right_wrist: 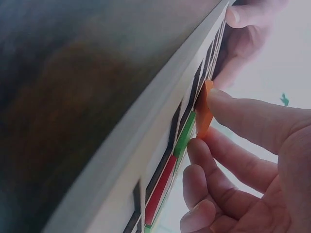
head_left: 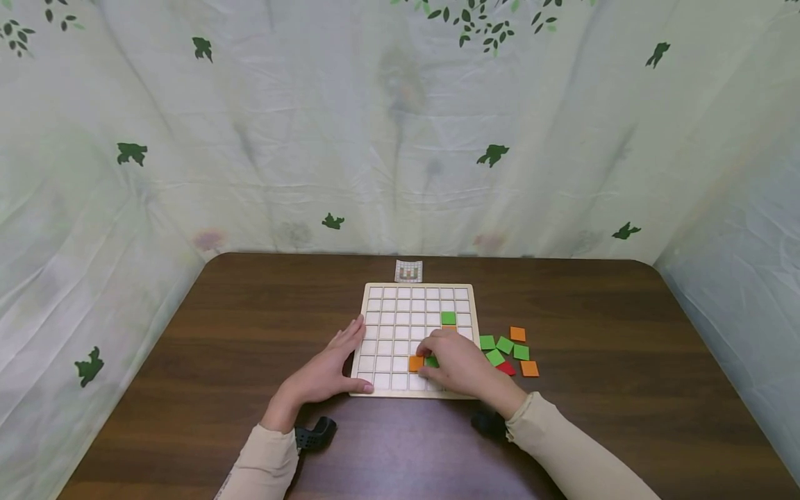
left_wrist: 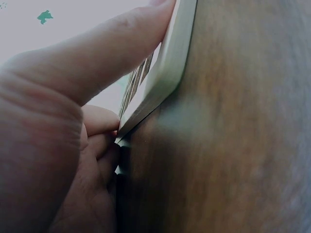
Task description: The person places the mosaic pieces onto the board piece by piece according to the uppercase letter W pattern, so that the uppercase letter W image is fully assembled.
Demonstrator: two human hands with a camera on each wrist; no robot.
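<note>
A white gridded board (head_left: 385, 333) with a pale wooden frame lies on the table. My left hand (head_left: 325, 368) rests at its left side, thumb over the front left corner and fingers along the edge. Between thumb and fingers, my right hand (head_left: 462, 361) pinches an orange square tile (right_wrist: 204, 109), tilted at the grid beside a green tile (right_wrist: 184, 133). A red tile (right_wrist: 160, 189) sits past that green one in the right wrist view; the hand hides it from the head view. Farther up the board are another green tile (head_left: 448, 318) and a partly covered orange tile (head_left: 448, 328).
Right of the board lie several loose green tiles (head_left: 505, 344), a red tile (head_left: 507, 368) partly covered, and two orange tiles, one at the back (head_left: 517, 334) and one in front (head_left: 529, 369). A small printed pattern card (head_left: 409, 271) lies behind the board. A patterned curtain (head_left: 400, 139) hangs behind the table.
</note>
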